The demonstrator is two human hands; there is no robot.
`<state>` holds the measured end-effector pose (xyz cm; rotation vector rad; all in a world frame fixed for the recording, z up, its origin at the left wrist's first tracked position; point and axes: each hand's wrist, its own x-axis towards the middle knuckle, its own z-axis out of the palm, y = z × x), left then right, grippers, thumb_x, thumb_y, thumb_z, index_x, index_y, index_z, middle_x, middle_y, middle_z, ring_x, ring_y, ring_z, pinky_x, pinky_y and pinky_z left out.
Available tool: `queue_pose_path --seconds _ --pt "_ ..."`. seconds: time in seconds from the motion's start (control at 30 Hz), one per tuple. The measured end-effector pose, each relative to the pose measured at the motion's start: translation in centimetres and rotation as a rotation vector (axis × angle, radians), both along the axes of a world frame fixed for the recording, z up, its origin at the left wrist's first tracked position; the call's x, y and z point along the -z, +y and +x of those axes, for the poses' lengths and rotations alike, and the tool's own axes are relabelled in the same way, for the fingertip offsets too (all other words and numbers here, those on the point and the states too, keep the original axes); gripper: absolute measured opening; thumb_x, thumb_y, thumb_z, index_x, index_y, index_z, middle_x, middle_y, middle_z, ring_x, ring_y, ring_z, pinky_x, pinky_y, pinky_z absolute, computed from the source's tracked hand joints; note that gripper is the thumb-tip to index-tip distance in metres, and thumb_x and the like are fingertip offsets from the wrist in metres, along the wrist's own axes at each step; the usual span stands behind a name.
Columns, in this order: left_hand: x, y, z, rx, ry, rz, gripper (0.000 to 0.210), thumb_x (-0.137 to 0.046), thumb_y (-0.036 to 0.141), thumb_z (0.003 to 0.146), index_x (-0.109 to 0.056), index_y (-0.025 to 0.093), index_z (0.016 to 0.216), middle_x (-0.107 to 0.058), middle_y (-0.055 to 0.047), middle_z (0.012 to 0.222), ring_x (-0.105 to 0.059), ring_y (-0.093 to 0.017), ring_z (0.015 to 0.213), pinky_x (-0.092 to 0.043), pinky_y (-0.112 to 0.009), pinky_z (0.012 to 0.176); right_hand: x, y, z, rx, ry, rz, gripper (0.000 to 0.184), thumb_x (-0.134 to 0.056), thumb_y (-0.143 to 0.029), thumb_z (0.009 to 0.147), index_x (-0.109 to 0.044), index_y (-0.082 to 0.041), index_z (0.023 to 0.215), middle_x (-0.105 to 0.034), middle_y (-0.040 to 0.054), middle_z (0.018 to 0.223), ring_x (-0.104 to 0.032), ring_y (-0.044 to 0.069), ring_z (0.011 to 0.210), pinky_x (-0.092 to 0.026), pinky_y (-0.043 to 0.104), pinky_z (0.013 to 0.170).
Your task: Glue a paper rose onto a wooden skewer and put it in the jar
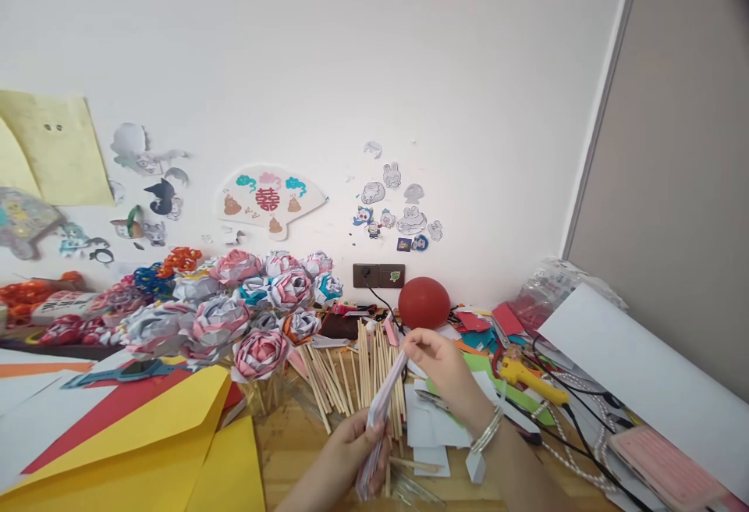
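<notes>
A narrow bundle of folded paper strips point(383, 396), white with pinkish edges, is held at a slant above the table. My left hand point(358, 449) is closed around its lower part, with the thumb pressed on the front. At the upper end my right hand point(436, 364) pinches the paper between thumb and fingertips. A bracelet with a white tag hangs from the right wrist. Right behind the bundle lie many thin wooden sticks point(333, 387). White paper squares point(430, 434) are under the right hand.
Paper roses point(262, 352) crowd the left rear. Yellow sheets point(134, 449) and a blue watch point(132, 371) lie at left. A red balloon point(424, 303) rests by the wall. On the right are a yellow glue gun point(532, 381), cables, bead strings and a pink keyboard-like object point(667, 465).
</notes>
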<state>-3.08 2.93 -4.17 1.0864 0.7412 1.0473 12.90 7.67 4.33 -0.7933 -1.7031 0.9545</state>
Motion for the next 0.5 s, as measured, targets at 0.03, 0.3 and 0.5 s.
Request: queue_pose_path --seconds 0.03,0.3,0.5 --pt "0.1 0.1 -0.1 -0.029 -0.035 -0.009 0.039 -0.060 0.054 0.070 -0.048 0.016 0.066 -0.049 0.007 0.045 -0.037 -0.004 0.032 -0.026 -0.017 0.035 0.0 0.1 0.4 -0.059 -0.008 -0.045 0.027 -0.055 -0.043 0.076 -0.055 -0.016 0.072 -0.053 -0.0001 0.068 -0.049 0.014 0.066 -0.039 0.026 0.064" --pt "-1.4 -0.1 -0.7 -0.094 -0.027 0.003 0.038 -0.059 0.051 0.073 -0.052 0.015 0.083 -0.063 -0.001 0.059 -0.060 -0.014 0.053 -0.038 -0.021 0.047 3.1 0.2 -1.9 -0.166 -0.095 0.079 0.019 -0.060 -0.035 0.077 -0.059 -0.017 0.069 -0.057 0.0034 0.083 -0.054 0.017 0.081 -0.041 0.029 0.077" --pt "-1.7 -0.5 -0.2 -0.063 -0.040 -0.006 0.039 -0.058 0.053 0.072 -0.051 0.016 0.078 -0.061 0.000 0.053 -0.059 -0.015 0.045 -0.040 -0.023 0.047 4.0 0.5 -2.3 -0.174 -0.040 0.163 0.017 -0.058 -0.034 0.079 -0.060 -0.019 0.071 -0.056 0.0042 0.091 -0.054 0.017 0.087 -0.041 0.030 0.081"
